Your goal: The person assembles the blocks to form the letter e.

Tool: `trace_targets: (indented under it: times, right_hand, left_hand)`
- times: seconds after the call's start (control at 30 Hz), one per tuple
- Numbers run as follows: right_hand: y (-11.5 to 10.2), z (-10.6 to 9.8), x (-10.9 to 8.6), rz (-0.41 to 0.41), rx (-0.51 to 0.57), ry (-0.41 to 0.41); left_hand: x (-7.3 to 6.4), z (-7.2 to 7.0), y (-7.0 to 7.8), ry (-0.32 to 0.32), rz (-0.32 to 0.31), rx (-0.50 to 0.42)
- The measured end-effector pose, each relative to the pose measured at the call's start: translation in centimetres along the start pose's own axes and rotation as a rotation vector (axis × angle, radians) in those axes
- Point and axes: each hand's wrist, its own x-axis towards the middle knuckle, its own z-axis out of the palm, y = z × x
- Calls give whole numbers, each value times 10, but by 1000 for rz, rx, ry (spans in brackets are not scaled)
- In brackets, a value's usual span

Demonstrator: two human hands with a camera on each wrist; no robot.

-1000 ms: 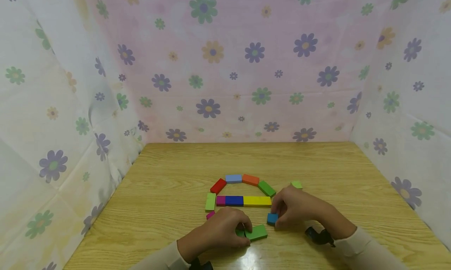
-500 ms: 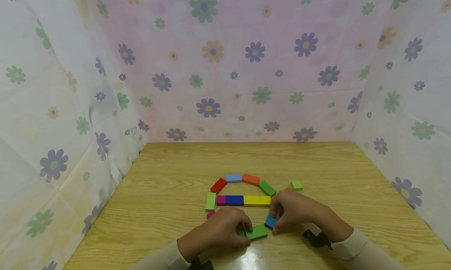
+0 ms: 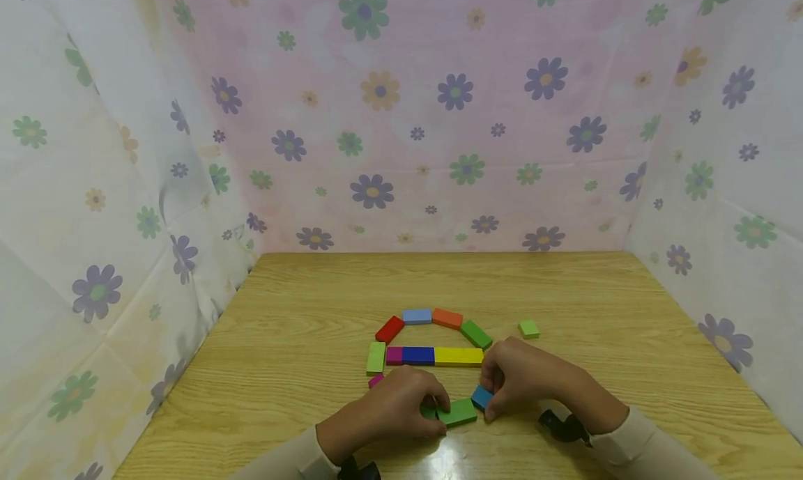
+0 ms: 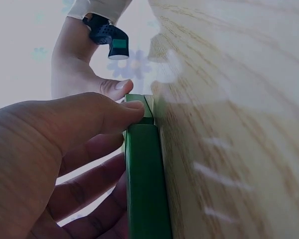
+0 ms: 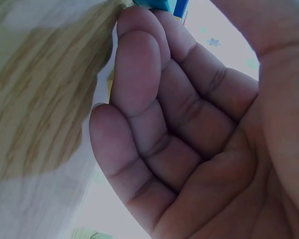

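In the head view my left hand (image 3: pixel 406 405) pinches the left end of a light green block (image 3: pixel 459 413) lying flat on the table. A darker green block (image 3: pixel 428 412) lies end to end with it, mostly hidden under that hand; the left wrist view shows the long side of this darker green block (image 4: pixel 147 184). My right hand (image 3: pixel 523 372) pinches a small blue block (image 3: pixel 482 398), tilted beside the right end of the light green one. Most of a magenta block (image 3: pixel 376 382) is covered by my left hand.
An arc of lime (image 3: pixel 376 359), red (image 3: pixel 389 329), pale blue (image 3: pixel 417 317), orange (image 3: pixel 447 318) and green (image 3: pixel 476 334) blocks curves behind my hands. Inside runs a row of magenta (image 3: pixel 394 356), dark blue (image 3: pixel 417 356) and yellow (image 3: pixel 459 357) blocks. A lime square (image 3: pixel 528 329) lies apart at right.
My right hand has turned the blue block and brought it slightly left and nearer, close to the light green block's end. My left hand has stayed in place.
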Motion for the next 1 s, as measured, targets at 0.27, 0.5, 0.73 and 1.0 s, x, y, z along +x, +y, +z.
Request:
trace_targets:
  times: [0.27,0.5,0.73,1.0]
  right_hand:
    - [-1,2,-1,-1,-21,-10]
    - [-1,2,-2,-7,-23,-17]
    - [-2,-3,-6,6,-26,-28]
    - [10,-29,-15,-30,-22,99]
  left_hand:
    - [0,0,1,5,0,0]
    - [0,0,2,9,-1,3]
    - [-1,-1,1,8,-5,-14]
    - [-2,-2,3,-7,-22,-14]
